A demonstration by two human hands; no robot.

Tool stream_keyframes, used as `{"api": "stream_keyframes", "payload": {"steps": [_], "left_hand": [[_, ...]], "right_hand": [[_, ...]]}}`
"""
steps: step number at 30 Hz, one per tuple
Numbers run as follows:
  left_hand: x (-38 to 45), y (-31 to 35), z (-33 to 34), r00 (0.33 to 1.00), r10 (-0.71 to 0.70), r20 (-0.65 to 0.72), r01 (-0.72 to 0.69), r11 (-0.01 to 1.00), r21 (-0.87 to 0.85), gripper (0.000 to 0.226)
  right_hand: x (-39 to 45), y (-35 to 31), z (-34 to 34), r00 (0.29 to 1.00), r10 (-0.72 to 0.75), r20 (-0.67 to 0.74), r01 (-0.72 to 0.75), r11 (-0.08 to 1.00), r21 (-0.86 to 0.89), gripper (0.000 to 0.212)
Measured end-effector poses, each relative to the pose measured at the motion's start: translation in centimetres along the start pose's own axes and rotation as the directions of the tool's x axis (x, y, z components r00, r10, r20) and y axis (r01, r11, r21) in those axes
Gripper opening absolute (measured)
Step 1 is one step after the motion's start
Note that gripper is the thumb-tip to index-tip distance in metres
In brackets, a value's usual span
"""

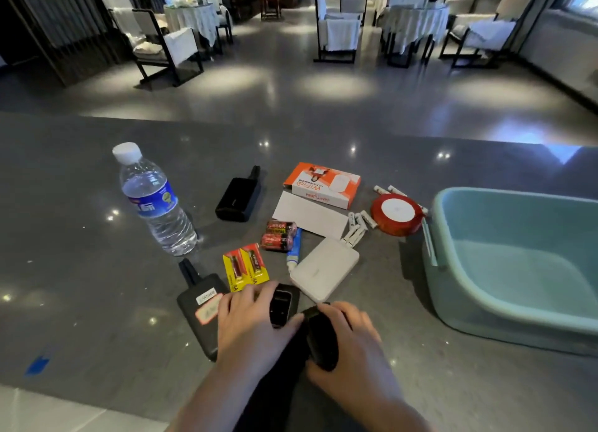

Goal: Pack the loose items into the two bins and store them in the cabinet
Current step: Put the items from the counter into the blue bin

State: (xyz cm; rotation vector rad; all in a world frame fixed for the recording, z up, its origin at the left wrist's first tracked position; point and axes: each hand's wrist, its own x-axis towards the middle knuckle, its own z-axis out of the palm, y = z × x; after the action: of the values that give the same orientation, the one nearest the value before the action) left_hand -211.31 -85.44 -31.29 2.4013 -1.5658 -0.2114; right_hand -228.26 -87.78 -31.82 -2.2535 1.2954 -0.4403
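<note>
My left hand (250,325) grips a small black device with a screen (281,307) near the counter's front edge. My right hand (348,337) closes over another dark rounded device (322,341) beside it. Around them lie a black power bank with labels (197,308), a yellow AA battery pack (245,266), red batteries (279,236), a blue tube (295,248), a white power bank (325,268), white loose batteries (357,226), a red tape reel (397,213), an orange WiFi box (322,184), a white card (310,214) and a second black device (239,195). A teal bin (517,269) stands empty at the right.
A water bottle (155,202) stands upright at the left of the grey counter (64,237). A blue tape mark (37,365) sits near the front left edge. Beyond the counter is a hall floor with chairs and covered tables.
</note>
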Motion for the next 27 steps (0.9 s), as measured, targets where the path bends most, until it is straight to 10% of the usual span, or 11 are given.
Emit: {"api": "stream_keyframes", "payload": {"steps": [12, 27], "left_hand": [[0.8, 0.4, -0.2, 0.967, 0.173, 0.185, -0.148, 0.978, -0.144, 0.078], [2.1, 11.6, -3.5, 0.977, 0.201, -0.070, -0.207, 0.816, -0.540, 0.073]], "right_hand": [[0.1, 2.4, -1.2, 0.948, 0.172, -0.267, -0.162, 0.985, 0.060, 0.063], [-0.6, 2.9, -14.0, 0.948, 0.040, -0.317, 0.041, 0.969, 0.243, 0.063]]}}
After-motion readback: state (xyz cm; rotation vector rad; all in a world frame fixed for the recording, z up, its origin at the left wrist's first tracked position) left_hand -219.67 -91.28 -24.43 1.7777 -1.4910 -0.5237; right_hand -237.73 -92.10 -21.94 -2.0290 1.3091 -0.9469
